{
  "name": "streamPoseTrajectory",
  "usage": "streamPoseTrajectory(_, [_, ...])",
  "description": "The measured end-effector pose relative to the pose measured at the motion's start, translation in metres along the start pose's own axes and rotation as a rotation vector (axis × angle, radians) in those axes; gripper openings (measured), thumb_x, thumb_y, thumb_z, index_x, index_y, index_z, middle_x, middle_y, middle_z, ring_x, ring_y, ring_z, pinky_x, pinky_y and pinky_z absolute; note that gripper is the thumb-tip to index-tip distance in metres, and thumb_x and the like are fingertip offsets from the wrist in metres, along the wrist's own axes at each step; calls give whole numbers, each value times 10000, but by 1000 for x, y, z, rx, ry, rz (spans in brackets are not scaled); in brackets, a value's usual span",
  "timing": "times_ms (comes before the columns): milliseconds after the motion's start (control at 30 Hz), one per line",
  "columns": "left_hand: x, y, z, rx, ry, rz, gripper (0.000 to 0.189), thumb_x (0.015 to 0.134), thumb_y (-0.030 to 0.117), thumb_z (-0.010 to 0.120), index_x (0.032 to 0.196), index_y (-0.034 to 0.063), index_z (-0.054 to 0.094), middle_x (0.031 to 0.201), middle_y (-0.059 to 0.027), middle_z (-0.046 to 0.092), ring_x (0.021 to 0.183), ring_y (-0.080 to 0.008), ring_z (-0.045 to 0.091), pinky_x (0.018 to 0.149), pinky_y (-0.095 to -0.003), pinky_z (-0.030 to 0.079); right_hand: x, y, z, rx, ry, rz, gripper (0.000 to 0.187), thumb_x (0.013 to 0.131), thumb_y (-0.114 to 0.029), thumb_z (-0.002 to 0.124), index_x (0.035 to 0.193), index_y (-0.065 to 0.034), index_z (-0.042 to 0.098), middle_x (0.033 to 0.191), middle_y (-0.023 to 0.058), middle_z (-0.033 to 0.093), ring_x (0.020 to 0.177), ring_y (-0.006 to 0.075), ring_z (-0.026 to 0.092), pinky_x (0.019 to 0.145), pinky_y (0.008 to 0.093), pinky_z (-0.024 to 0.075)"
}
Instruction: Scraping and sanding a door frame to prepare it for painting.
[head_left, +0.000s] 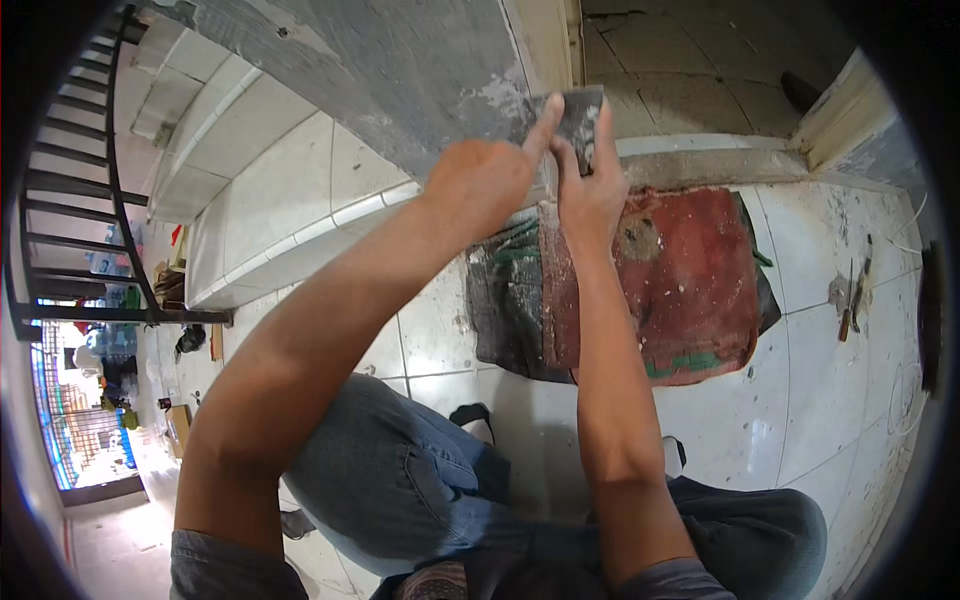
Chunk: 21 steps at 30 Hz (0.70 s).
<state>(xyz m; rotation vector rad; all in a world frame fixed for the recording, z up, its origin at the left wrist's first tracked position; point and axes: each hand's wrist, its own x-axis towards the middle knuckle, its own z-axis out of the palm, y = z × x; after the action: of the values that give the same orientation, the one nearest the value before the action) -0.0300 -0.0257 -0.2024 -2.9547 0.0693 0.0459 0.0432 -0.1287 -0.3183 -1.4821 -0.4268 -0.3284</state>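
My right hand (592, 180) grips a flat dark grey plate (581, 120), smeared with whitish residue, at the lower corner of a grey plastered wall (420, 67) beside a door frame. My left hand (487, 180) reaches in from the left with its index finger extended against the plate's left part; its other fingers are curled. Whether it also holds something is hidden. Below the hands, a red cloth mat (682, 277) with white specks lies over a black sheet or bag (506, 315) on the tiled floor.
Tiled steps (262, 180) and a black metal railing (112, 187) stand at left. The doorway has a raised sill (712, 166). On the right floor lie a wooden-handled tool (845, 322) and a white cable (900, 405). My bent knees flank the space below the mat.
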Motion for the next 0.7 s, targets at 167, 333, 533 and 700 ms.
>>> streamPoseTrajectory(167, [-2, -1, 19, 36, -73, 52, 804, 848, 44, 551, 1574, 21, 207, 740, -177, 706, 657, -347, 699, 560, -457, 550, -20, 25, -6, -112, -8, -16, 651, 862, -135, 742, 1454, -59, 482, 1083, 215, 717, 911, 285, 735, 793, 374, 552])
streamPoseTrajectory(333, [-1, -5, 15, 15, 40, -25, 916, 820, 22, 558, 1612, 134, 111, 721, -171, 696, 623, -338, 689, 537, -448, 541, 3, -13, 1, -3, -23, 66, 625, 867, -112, 719, 1447, -54, 495, 1111, 236, 704, 894, 251, 720, 821, 364, 540])
streamPoseTrajectory(533, [-1, 3, 24, 36, -105, -4, 944, 807, -10, 561, 1614, 152, 98, 717, -170, 693, 626, -350, 685, 545, -451, 545, -19, 6, -8, -42, -1, 69, 619, 878, -120, 708, 1447, -28, 485, 1063, 235, 713, 872, 216, 706, 789, 346, 537])
streamPoseTrajectory(700, [-3, -4, 12, -4, 19, -29, 971, 796, -19, 571, 1617, 165, 84, 721, -174, 695, 632, -346, 690, 548, -449, 547, 0, -10, -6, -15, -28, 92, 620, 877, -141, 715, 1438, -9, 489, 1013, 226, 720, 838, 213, 704, 775, 343, 540])
